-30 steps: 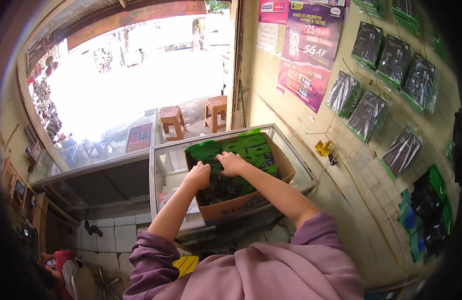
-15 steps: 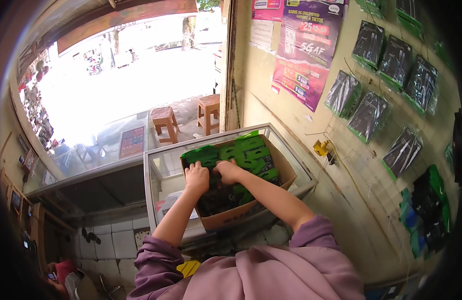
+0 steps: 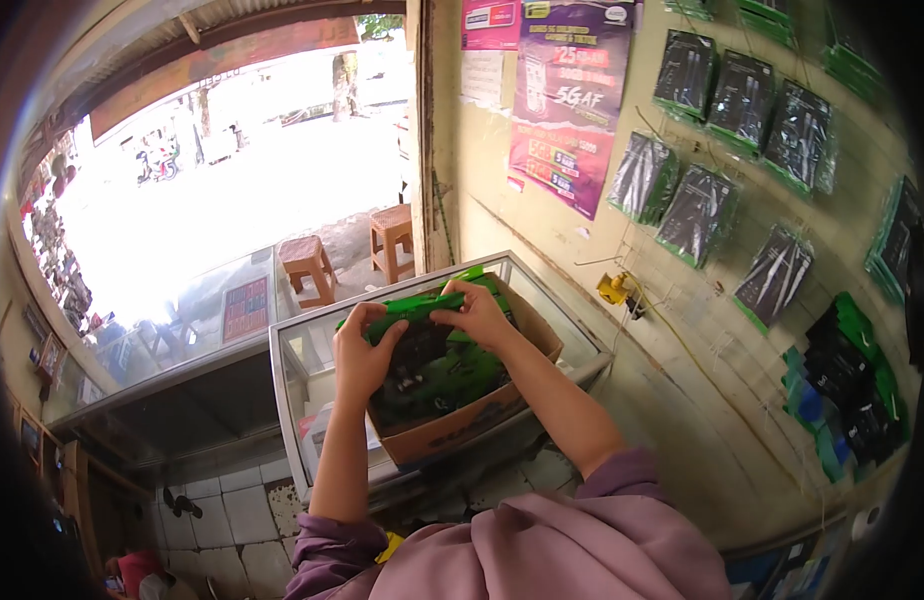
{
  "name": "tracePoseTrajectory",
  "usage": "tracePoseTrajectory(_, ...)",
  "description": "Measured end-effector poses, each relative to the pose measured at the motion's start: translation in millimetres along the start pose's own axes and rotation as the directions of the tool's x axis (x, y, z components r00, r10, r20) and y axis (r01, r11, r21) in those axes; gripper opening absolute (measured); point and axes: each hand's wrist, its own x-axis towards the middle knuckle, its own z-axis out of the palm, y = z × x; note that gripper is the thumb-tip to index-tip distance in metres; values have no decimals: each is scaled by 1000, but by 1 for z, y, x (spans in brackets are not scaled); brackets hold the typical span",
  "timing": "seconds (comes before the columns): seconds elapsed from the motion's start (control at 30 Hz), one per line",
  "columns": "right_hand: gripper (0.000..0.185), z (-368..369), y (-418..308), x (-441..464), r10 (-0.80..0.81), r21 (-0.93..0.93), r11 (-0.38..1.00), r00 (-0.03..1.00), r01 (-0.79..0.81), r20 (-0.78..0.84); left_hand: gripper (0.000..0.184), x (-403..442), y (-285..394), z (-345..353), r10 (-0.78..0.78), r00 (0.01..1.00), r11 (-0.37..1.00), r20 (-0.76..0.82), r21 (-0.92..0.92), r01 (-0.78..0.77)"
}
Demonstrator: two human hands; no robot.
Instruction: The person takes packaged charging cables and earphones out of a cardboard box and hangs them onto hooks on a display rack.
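Note:
My left hand (image 3: 365, 352) and my right hand (image 3: 477, 315) pinch the top edge of some green-and-black packets (image 3: 422, 304), thumbs toward me. The packets are raised above the far part of an open cardboard box (image 3: 452, 428); how many I hold cannot be made out. More green-and-black packets (image 3: 457, 372) lie inside the box between my forearms. The box stands on a glass display case (image 3: 285, 385). What is inside the packets is too dark to tell.
A second glass counter (image 3: 172, 365) extends to the left. Two brown stools (image 3: 304, 265) stand beyond it. On the right wall hang several packets (image 3: 742, 100), a purple poster (image 3: 570, 100) and a yellow fixture (image 3: 614, 289). Part of a person (image 3: 140, 568) shows at lower left.
Both hands have come up out of the packets in the box, lifting some by the top edge. The view has shifted slightly right.

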Motion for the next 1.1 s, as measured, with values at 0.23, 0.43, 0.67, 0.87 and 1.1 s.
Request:
tracePoseTrajectory(0.23, 16, -25, -125, -93, -370, 7, 910, 821, 414, -435, 50, -60, 90, 57, 303, 950, 939, 72, -196, -284)
tracePoseTrajectory(0.43, 17, -64, -169, -238, -477, -385, 876, 637, 290, -605, 34, -115, 155, 158, 544, 820, 805, 177, -387, -451)
tracePoseTrajectory(0.67, 23, -84, -223, -433, -474, -510, 858, 471, 58, -744, 38, -233, 251, 251, 722, 592, 571, 358, -792, -217)
tracePoseTrajectory(0.87, 25, -61, -259, -560, -534, -583, 795, 262, -167, -804, 40, -330, 326, 283, 816, 450, 383, 364, -922, 53)
tracePoseTrajectory(1.1, 48, -46, -256, -652, -725, -712, 683, -31, -167, -688, 34, -418, 375, 308, 783, 386, 422, 487, -873, 245)
